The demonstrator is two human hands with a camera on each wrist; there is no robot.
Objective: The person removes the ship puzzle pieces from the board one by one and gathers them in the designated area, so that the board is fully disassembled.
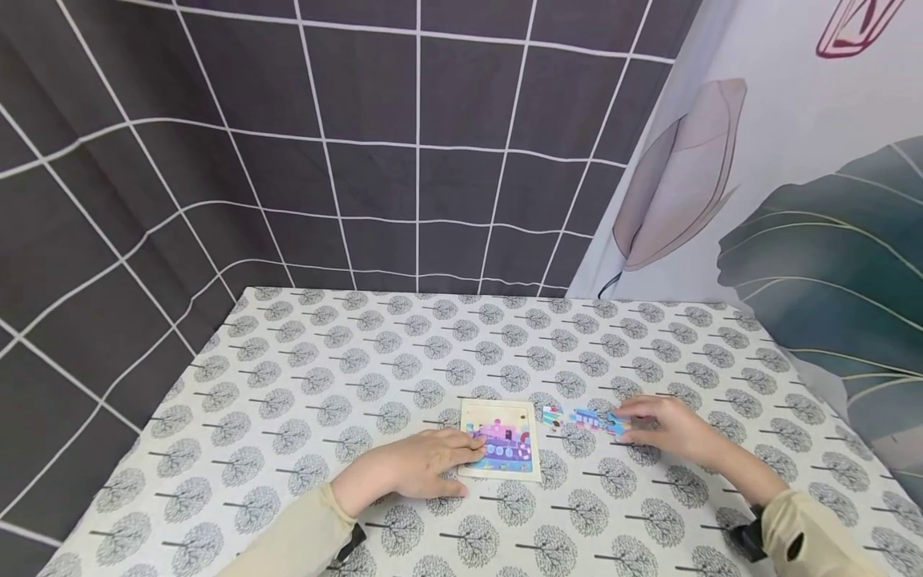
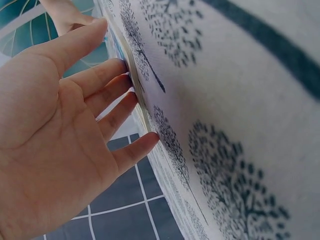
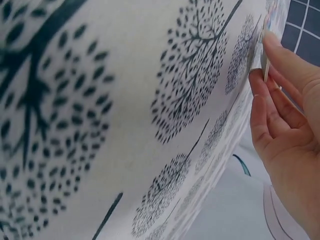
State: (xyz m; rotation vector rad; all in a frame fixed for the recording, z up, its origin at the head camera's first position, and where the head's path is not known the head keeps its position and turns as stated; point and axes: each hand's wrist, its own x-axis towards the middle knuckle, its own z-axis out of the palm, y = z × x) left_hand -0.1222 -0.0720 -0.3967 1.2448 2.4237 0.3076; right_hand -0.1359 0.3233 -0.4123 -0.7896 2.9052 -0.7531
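A square jigsaw puzzle board (image 1: 535, 437) with a pale frame and a purple ship picture lies on the table. My left hand (image 1: 431, 462) rests at its left side, fingers extended, the fingertips on the picture. In the left wrist view those fingers (image 2: 107, 92) reach the board's edge. To the right, my right hand (image 1: 667, 426) pinches a blue puzzle piece (image 1: 617, 425) between thumb and fingers. The right wrist view shows the thin piece (image 3: 265, 62) edge-on in that grip. Loose puzzle pieces (image 1: 586, 417) lie between board and right hand, another piece (image 1: 552, 416) near the board's edge.
A cloth printed with grey trees (image 1: 461, 373) covers the table. Behind it hangs a dark curtain with a white grid (image 1: 461, 104); at the right is a pale curtain with large leaves (image 1: 851, 240). The table's far edge meets the dark curtain.
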